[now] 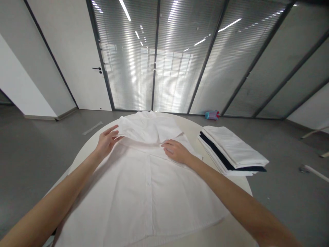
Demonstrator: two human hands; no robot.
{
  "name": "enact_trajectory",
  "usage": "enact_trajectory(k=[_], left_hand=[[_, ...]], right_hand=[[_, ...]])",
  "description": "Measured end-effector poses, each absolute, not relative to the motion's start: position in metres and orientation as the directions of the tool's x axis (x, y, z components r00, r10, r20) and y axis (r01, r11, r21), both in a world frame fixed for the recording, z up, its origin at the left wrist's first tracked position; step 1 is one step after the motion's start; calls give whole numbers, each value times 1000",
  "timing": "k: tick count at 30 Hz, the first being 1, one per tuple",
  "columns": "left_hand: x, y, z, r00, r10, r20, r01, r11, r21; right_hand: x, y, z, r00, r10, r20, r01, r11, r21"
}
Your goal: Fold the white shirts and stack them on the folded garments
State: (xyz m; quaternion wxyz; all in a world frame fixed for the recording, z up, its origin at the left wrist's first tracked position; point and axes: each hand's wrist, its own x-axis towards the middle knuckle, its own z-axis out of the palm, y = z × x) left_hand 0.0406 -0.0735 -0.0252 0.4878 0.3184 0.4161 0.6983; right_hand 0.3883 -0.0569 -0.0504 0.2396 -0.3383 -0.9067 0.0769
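Note:
A white button-front shirt [133, 178] lies spread over the round table, its hem toward me and its button placket running down the middle. The far part of the shirt is bunched and folded over. At the left edge of that fold, my left hand [106, 140] has the cloth between thumb and fingers. My right hand [177, 151] is on the right side of the same fold, fingers curled in on the fabric. Part of its grip is hidden by the hand itself. The shirt's collar cannot be made out among the creases.
A stack of folded clothes [233, 147], white with one dark layer, sits at the right of the white table [189, 125]. On the floor beyond lies a blue and red object [212, 115]. Glass partitions with blinds and a white door [77, 61] stand behind.

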Motion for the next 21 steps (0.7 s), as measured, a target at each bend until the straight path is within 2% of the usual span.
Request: enact_trajectory(k=[3, 6, 9, 15, 17, 21], left_hand=[[51, -84, -8, -306, 937, 166, -478, -302, 825], [56, -98, 7, -288, 937, 200, -499, -325, 803], [54, -116, 17, -308, 926, 218, -496, -352, 794], [45, -154, 7, -417, 890, 187, -388, -360, 848], [43, -163, -1, -425, 892, 153, -381, -329, 864], [40, -175, -17, -479, 874, 84, -364, -285, 887]], right_hand=[[368, -63, -49, -758, 564, 328, 434, 811, -391], [350, -59, -51, -799, 553, 235, 429, 798, -423], [341, -50, -53, -775, 600, 198, 495, 771, -401], [354, -19, -48, -683, 707, 183, 671, 707, -223], [364, -5, -49, -630, 764, 136, 742, 645, -183], [386, 22, -56, -408, 913, 32, 902, 408, -142]])
